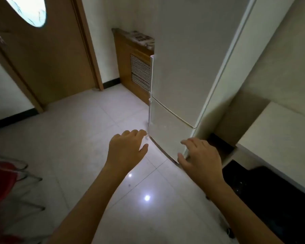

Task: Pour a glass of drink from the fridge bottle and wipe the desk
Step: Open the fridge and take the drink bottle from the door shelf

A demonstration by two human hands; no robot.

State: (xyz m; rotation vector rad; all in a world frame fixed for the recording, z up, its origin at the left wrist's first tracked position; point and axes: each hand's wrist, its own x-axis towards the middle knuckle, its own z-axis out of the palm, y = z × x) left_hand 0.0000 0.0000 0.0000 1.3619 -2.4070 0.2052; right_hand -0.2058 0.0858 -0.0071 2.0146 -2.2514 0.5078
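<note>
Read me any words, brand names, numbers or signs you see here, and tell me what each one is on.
None can be read.
Fridge: no logo or label shows on its doors.
Wooden cabinet: the dark mottled pattern on top is too blurred to tell whether it is text.

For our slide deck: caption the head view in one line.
Both empty hands, left hand and right hand, reach toward the closed fridge.

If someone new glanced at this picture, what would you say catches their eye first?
Two bare hands reach forward at lower centre, the left hand and right hand, both open and empty. Just beyond them stands the tall white two-door fridge, doors closed. Bright light spots glare off the glossy white tiled floor below.
</note>
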